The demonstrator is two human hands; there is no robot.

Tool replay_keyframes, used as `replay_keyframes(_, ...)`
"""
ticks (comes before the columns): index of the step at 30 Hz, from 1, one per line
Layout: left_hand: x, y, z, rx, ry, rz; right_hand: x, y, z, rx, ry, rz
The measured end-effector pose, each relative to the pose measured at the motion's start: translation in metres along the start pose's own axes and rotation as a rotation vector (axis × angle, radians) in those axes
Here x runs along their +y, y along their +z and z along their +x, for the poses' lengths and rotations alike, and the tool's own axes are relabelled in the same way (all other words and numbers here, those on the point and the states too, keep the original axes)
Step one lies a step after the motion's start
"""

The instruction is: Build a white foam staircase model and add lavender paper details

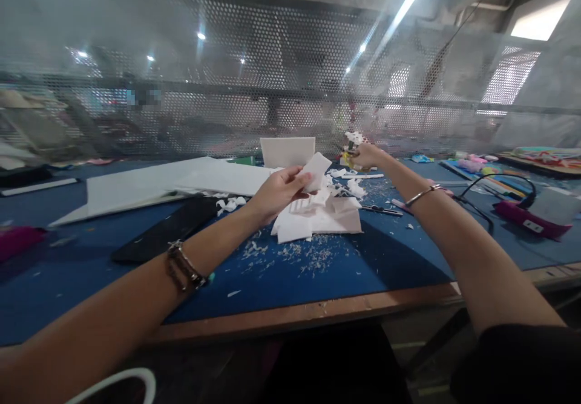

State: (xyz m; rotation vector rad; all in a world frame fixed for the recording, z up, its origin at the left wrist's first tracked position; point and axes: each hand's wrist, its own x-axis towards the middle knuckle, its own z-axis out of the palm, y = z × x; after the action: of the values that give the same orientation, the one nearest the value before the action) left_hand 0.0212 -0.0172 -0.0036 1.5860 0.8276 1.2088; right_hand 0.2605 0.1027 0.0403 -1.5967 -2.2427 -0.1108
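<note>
My left hand is closed on a small white rectangular piece, pinched between thumb and fingers and tilted up. Below it lies a stack of white sheets with cut bits on top. Behind stands a pale upright panel. My right hand reaches to the far side of the table, its fingers curled beside something yellow and a white crumpled lump. What exactly it grips is too blurred to tell. White curled scraps lie just in front of it.
Large white sheets and a flat black object are at left. A thin dark pen-like tool lies right of the stack. White crumbs litter the blue tabletop. At right are a magenta case and a black cable. Perforated mesh rises behind.
</note>
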Motion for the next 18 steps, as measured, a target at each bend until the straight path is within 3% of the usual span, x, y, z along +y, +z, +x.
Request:
replay_keyframes(4,-0.004,-0.012,0.002,0.046,-0.056,0.109,0.0,0.015,0.01,-0.137,0.014,-0.169)
replay_keyframes(8,-0.006,-0.029,0.005,0.077,-0.074,0.178,-0.008,0.004,0.002,-0.193,-0.103,-0.201)
replay_keyframes(11,-0.006,-0.043,0.003,0.071,-0.071,0.393,-0.017,-0.018,-0.026,-0.244,-0.251,-0.161)
replay_keyframes(14,-0.008,-0.055,-0.004,-0.042,-0.068,0.662,-0.024,-0.045,-0.068,-0.219,-0.44,-0.099)
replay_keyframes(16,-0.011,-0.061,-0.008,-0.129,-0.066,0.759,-0.024,-0.062,-0.097,-0.23,-0.41,-0.078)
replay_keyframes(18,-0.015,-0.067,-0.01,-0.125,-0.02,0.715,-0.014,-0.076,-0.119,-0.179,-0.294,-0.056)
